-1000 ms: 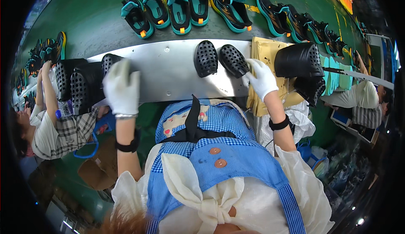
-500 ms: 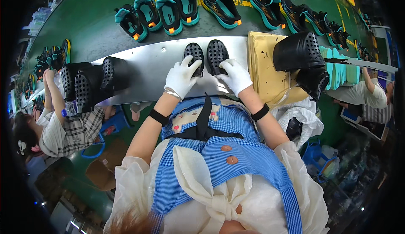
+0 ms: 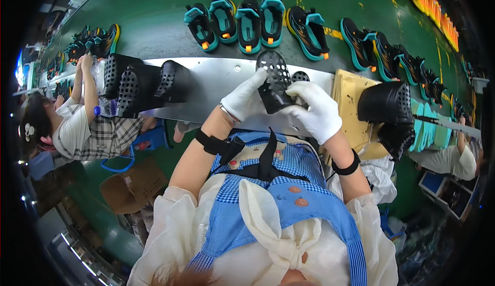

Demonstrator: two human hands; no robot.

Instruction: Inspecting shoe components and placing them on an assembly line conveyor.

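Observation:
Between my hands is a black perforated plastic shoe tree (image 3: 273,86), tilted up over the metal shelf so its holes show light through them. Its left side is gripped by my left hand (image 3: 245,98), gloved in white, with the thumb on the front. My right hand (image 3: 315,110), also gloved, has its bent fingers pinching the lower right edge. Just behind the right fingers, a second black shoe tree (image 3: 300,76) rests on the shelf, partly covered by that hand.
Nested black shoe trees stand on the metal shelf (image 3: 209,87) at left (image 3: 135,87). More black shoe trees (image 3: 384,102) lie at right, on yellow paper (image 3: 343,94). Beyond, black-and-teal sneakers (image 3: 248,26) line the green belt (image 3: 154,15). A co-worker (image 3: 67,131) sits at left.
Earlier both shoe trees lay side by side, one hand on each. Now one is raised and tilted between both hands, my right hand having moved over to it. The whole view has shifted.

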